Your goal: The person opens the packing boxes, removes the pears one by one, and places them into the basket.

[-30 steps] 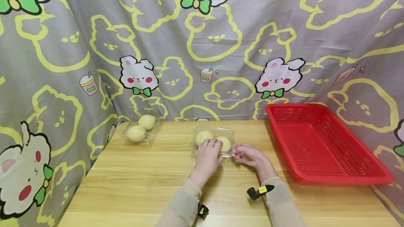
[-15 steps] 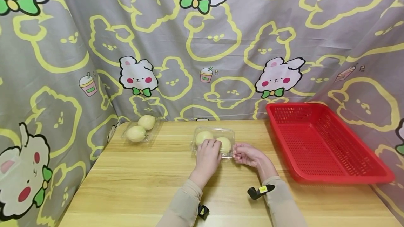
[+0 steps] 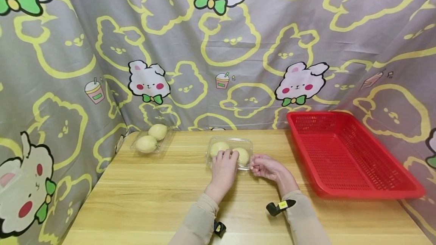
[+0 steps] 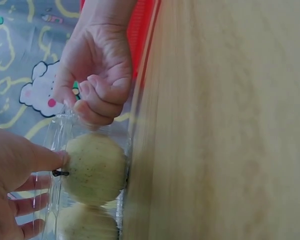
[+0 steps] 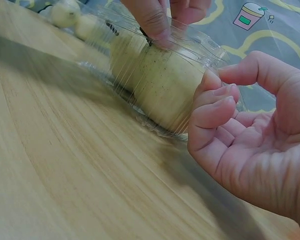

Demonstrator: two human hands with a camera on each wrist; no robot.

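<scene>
A clear plastic clamshell (image 3: 246, 144) with two pale yellow pears (image 3: 242, 155) inside sits on the wooden table. My left hand (image 3: 225, 163) lies over its near side, fingers spread on the top; in the left wrist view the thumb touches the plastic beside a dark pear stem (image 4: 60, 173). At the near right corner, my right hand (image 3: 267, 167) pinches the clamshell edge between thumb and index finger, its other fingers curled, as the right wrist view shows. Whether the lid is fully latched cannot be made out.
A second clear clamshell (image 3: 165, 146) holding two pears (image 3: 146, 144) stands at the back left. On the right is a large red perforated plastic basket (image 3: 361, 193). A grey patterned curtain (image 3: 190, 48) encloses the back and sides of the table (image 3: 153, 199).
The left fingers have shifted slightly on the top of the clamshell. The right hand stays at the corner, and the clamshell has hardly moved.
</scene>
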